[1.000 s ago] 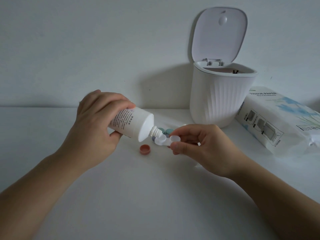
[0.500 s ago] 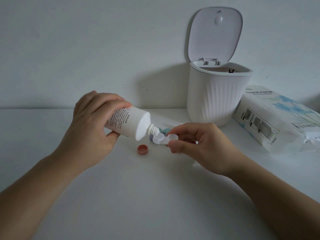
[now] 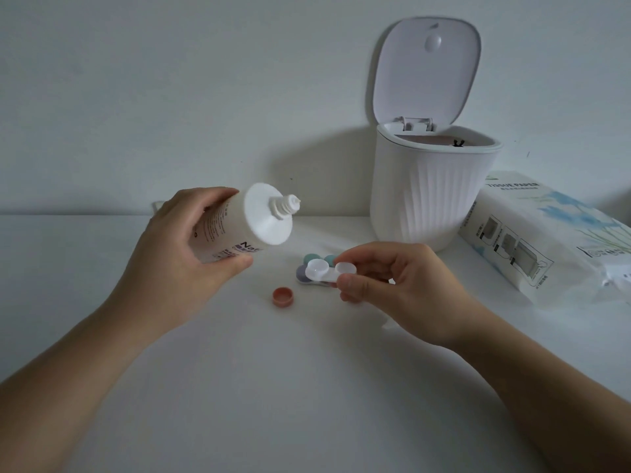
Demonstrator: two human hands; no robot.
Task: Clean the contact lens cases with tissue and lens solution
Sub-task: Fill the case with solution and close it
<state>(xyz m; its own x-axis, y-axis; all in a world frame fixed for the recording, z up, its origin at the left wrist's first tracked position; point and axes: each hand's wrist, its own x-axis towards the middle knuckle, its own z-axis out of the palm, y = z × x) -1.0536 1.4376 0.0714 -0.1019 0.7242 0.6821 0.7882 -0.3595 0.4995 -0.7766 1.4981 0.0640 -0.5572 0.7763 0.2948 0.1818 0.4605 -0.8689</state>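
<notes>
My left hand (image 3: 177,254) grips a white lens solution bottle (image 3: 246,227), uncapped, its nozzle tilted up and to the right, away from the case. My right hand (image 3: 392,278) pinches a white contact lens case (image 3: 327,269) by its right end, with both wells open and facing up, just above the table. Beneath and behind it lie more cases with teal and purple caps (image 3: 309,264), partly hidden. A small orange-pink cap (image 3: 283,297) lies on the white table (image 3: 273,387), open side up.
A white ribbed mini bin (image 3: 430,196) stands at the back with its lid (image 3: 423,70) raised. A pack of tissue paper (image 3: 546,233) lies at the right, against the bin.
The bottle has lifted and swung up away from the lens case, its nozzle now pointing upward instead of down into the well. My right hand keeps the case in about the same place.
</notes>
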